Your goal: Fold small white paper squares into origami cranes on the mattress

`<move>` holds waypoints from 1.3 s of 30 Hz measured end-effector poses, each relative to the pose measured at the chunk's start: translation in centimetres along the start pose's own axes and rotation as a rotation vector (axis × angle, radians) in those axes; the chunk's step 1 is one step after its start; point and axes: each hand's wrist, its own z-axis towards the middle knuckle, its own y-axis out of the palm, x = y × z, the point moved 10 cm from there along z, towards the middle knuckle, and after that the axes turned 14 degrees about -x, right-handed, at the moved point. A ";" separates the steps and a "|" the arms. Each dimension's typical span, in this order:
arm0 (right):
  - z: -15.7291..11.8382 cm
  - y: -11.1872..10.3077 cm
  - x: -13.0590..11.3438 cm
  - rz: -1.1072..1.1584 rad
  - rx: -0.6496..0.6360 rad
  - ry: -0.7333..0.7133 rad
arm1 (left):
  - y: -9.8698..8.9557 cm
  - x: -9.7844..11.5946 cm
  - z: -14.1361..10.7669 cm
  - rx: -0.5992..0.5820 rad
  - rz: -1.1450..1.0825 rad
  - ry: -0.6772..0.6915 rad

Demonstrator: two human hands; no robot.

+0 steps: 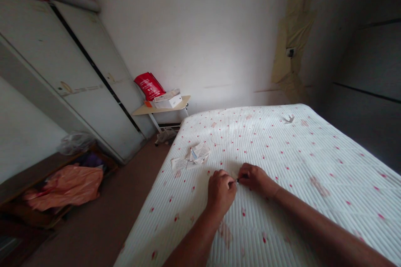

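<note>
"White ribbed bedspread [294,221], red-dotted, fills most of lower ctr + R of frame. Where're the hands?"

"Both on it, just below ctr. L hand [220,190] & R hand [255,178] almost meet, fingertips to fingertips."

"Grip?"

"Narrow on both, pinched on a small dark item [237,180] btwn them, just below & R of frame ctr. Too tiny to ID."

"Anything nearby?"

"Printed papers [199,153], overlapping, up & L of the hands. Crumpled scrap [288,119] well apart, upper R of bed."

"Bkgd?"

"Small tabletop [140,110] L of ctr, w/ red bag [149,85] & white box [173,101]. Pale wardrobe [81,75] upper L, rolled stuff on top. Orange plastic or cloth [70,185], can't tell which, lower L."
</note>
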 end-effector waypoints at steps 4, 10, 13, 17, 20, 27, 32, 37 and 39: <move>0.3 0.2 0.6 0.034 -0.019 0.028 | 0.1 -0.3 0.5 -0.007 0.023 -0.044; 0.7 0.5 1.2 0.000 -0.014 0.075 | 0.0 -0.2 0.6 -0.014 0.051 -0.076; 0.6 0.4 1.1 -0.014 0.002 0.101 | 0.0 -0.3 0.4 -0.007 0.038 -0.086; 0.6 0.4 0.9 -0.009 0.011 0.104 | 0.1 -0.6 0.4 0.007 0.023 -0.095; 0.7 0.3 1.0 0.012 0.021 0.116 | 0.3 -0.8 0.6 -0.002 0.012 -0.102; 0.7 0.1 1.4 0.055 0.028 0.095 | 0.5 -1.1 0.9 -0.031 -0.026 -0.139; 0.5 0.1 1.5 0.055 0.055 0.104 | 0.4 -1.2 0.9 -0.030 -0.037 -0.156; 0.3 0.2 1.0 -0.018 0.091 0.162 | 0.3 -1.1 0.9 -0.042 -0.033 -0.164; 0.2 0.2 0.9 -0.027 0.091 0.189 | 0.4 -1.1 1.0 -0.044 -0.022 -0.164</move>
